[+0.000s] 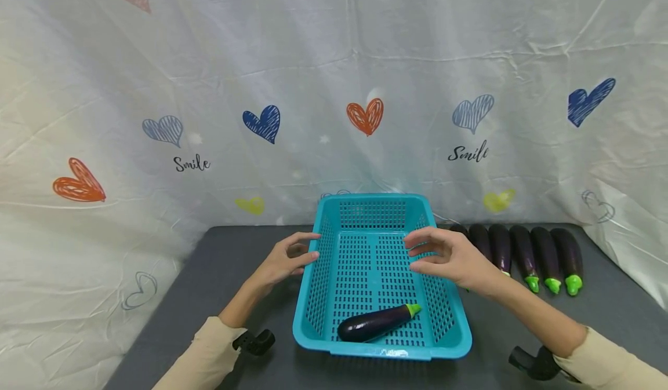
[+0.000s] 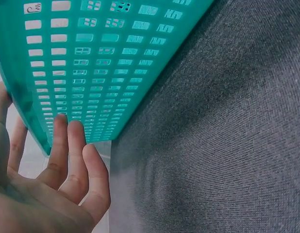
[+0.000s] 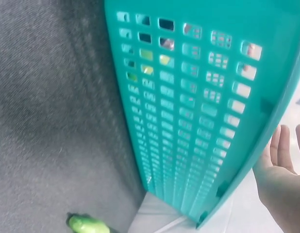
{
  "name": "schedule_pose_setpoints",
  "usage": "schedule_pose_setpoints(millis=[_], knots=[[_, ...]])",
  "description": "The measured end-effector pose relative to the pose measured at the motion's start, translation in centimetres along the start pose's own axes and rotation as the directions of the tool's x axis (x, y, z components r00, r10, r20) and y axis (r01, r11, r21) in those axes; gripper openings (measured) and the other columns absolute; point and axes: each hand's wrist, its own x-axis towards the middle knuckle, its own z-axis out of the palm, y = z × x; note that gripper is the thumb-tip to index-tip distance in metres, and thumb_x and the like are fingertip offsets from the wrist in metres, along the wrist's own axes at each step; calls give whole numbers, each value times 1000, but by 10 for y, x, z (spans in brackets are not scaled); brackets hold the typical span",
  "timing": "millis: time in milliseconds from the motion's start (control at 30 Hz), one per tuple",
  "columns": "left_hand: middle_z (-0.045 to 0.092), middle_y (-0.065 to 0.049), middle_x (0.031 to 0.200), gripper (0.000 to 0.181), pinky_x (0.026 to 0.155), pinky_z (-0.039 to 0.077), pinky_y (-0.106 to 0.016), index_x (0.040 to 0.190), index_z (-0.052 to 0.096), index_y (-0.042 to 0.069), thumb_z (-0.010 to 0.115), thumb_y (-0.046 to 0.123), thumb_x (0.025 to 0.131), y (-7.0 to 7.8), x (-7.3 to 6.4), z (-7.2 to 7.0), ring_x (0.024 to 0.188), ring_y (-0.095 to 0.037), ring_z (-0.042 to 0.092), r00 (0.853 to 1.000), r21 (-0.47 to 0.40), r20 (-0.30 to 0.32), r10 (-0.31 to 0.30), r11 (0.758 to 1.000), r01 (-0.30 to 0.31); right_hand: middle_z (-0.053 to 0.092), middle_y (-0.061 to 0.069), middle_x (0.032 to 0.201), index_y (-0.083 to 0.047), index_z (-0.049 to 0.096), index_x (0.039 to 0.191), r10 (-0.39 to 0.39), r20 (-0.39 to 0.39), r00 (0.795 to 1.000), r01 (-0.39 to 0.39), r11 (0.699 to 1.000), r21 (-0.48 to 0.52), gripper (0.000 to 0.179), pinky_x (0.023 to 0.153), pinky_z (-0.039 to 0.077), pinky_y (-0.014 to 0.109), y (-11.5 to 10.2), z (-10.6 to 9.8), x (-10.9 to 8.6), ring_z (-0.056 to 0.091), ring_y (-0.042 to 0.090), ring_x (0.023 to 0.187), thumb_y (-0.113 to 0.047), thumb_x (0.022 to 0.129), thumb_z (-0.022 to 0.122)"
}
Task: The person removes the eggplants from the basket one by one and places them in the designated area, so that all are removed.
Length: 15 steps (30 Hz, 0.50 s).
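Note:
A turquoise plastic basket (image 1: 376, 352) with perforated walls stands on the dark table. One glossy dark purple eggplant (image 1: 373, 324) with a green cap lies slantwise inside, near the front wall. My left hand (image 1: 284, 261) is at the basket's left rim, fingers loosely bent. In the left wrist view, several fingers of that hand (image 2: 58, 189) lie along the outside of the perforated wall; whether they touch it is hard to tell. Over the right rim reaches my right hand (image 1: 451, 255), its fingers apart and holding nothing. The right wrist view shows this hand (image 3: 283, 179) beside the rim.
Several more eggplants (image 1: 543, 257) lie side by side on the table (image 1: 490, 332) right of the basket, green caps toward me. A white curtain (image 1: 313, 77) printed with hearts hangs behind the table. Black wrist-camera mounts (image 1: 254, 342) sit at both sleeves.

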Motion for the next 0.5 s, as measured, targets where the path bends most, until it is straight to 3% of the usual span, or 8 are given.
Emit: schedule_pose_setpoints(millis=[500], knots=[[50, -12, 146, 51, 97, 49, -56, 147, 54, 26, 71, 30, 99, 2, -1, 1, 133, -34, 48, 1000, -16, 0, -24, 1000, 24, 59, 16, 126, -2, 60, 130, -30, 112, 993, 31, 1000, 0, 40, 90, 55, 42, -2, 29, 12, 62, 32, 112, -4, 94, 75]])
